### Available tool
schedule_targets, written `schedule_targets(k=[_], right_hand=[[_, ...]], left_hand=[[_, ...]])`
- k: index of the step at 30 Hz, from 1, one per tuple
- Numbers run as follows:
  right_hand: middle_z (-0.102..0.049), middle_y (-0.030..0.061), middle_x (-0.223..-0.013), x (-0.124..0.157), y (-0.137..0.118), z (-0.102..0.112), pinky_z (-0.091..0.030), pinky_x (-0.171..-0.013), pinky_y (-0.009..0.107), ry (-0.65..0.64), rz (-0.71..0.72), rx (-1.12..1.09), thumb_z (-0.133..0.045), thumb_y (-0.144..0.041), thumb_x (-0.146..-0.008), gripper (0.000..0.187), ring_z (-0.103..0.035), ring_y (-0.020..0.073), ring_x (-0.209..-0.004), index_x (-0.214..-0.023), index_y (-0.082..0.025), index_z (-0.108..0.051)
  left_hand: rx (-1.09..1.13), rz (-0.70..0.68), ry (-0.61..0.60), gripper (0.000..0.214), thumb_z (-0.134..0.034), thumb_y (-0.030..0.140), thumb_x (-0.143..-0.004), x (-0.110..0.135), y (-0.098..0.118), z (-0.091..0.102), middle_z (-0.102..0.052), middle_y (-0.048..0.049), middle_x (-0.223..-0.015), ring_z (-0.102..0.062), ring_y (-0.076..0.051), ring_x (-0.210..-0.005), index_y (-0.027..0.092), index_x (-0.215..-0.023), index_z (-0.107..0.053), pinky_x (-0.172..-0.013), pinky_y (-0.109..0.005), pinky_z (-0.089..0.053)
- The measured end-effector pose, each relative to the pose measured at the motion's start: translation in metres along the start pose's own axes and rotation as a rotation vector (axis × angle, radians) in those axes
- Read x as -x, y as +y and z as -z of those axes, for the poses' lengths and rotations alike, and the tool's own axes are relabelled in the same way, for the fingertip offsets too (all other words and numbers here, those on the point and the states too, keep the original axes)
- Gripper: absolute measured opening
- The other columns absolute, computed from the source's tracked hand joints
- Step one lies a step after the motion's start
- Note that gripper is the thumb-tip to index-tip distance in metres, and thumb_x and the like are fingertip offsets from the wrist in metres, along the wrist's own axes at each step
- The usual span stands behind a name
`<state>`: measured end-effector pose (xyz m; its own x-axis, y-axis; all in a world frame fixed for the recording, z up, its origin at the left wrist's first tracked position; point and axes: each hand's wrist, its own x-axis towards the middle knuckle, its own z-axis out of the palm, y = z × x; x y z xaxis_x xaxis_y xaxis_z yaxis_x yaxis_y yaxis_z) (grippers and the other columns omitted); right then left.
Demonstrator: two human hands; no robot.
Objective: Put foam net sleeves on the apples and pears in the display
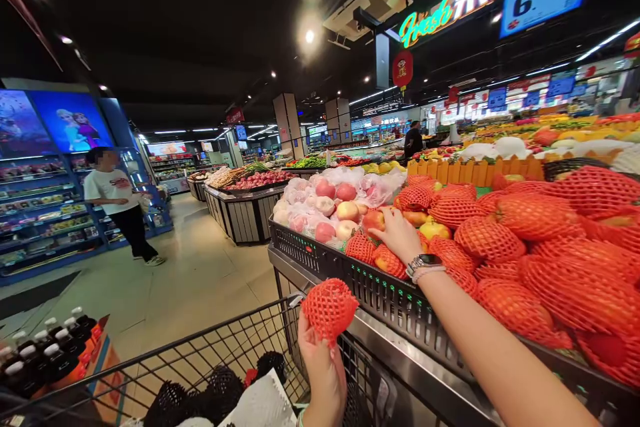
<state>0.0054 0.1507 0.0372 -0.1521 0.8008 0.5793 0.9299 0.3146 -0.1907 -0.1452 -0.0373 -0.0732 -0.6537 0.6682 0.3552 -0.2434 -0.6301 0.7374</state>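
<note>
My left hand (320, 363) holds up a round fruit in a red foam net (330, 309), just above the rim of a wire shopping cart (200, 337). My right hand (397, 235), with a watch at the wrist, reaches into a black plastic crate (380, 287). Its fingers curl over a bare red-and-yellow fruit (373, 221); the fingertips are partly hidden. Around that hand lie several fruits in red nets (361, 248) and a bare yellow fruit (435, 228). Pale and pink fruits in white wrapping (325, 203) fill the crate's left part.
In the cart lie items in black foam nets (220, 383) and a white package (265, 403). Dark bottles with white caps (63, 350) stand at lower left. A person (117, 200) walks in the aisle at left. Larger netted fruits (580, 267) are piled at right.
</note>
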Motion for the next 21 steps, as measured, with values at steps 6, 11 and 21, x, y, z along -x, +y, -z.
schedule_targets(k=[6, 11, 21], right_hand=[[-0.054, 0.0207, -0.125, 0.007, -0.003, -0.005, -0.044, -0.091, 0.042, 0.202, 0.048, -0.061, -0.053, -0.040, -0.092, 0.052, -0.057, 0.0329, -0.109, -0.134, -0.011, -0.044], [-0.056, 0.0211, -0.126, 0.005, -0.001, -0.010, -0.038, -0.100, 0.051, 0.564, 0.207, -0.177, -0.054, -0.042, -0.091, 0.050, -0.056, 0.0332, -0.112, -0.131, -0.012, -0.048], [-0.055, 0.0120, -0.126, 0.095, -0.052, 0.038, -0.046, -0.099, 0.045, 0.469, 0.053, -1.214, -0.074, -0.045, -0.073, 0.062, -0.058, 0.0266, -0.112, -0.126, -0.022, -0.050]], left_hand=[[0.181, 0.139, 0.073, 0.070, -0.089, 0.043, -0.047, 0.008, -0.006, -0.006, -0.073, -0.0085, -0.102, -0.070, -0.024, -0.098, 0.023, -0.109, -0.064, -0.084, -0.029, -0.057], [0.241, 0.155, -0.001, 0.070, -0.090, 0.035, -0.051, 0.012, -0.009, -0.007, -0.071, -0.0124, -0.114, -0.066, -0.030, -0.109, 0.020, -0.114, -0.064, -0.094, -0.037, -0.054], [0.183, 0.060, -0.071, 0.070, -0.089, 0.039, -0.055, 0.004, 0.005, -0.015, -0.069, -0.0113, -0.116, -0.065, -0.028, -0.109, 0.022, -0.118, -0.062, -0.097, -0.037, -0.052]])
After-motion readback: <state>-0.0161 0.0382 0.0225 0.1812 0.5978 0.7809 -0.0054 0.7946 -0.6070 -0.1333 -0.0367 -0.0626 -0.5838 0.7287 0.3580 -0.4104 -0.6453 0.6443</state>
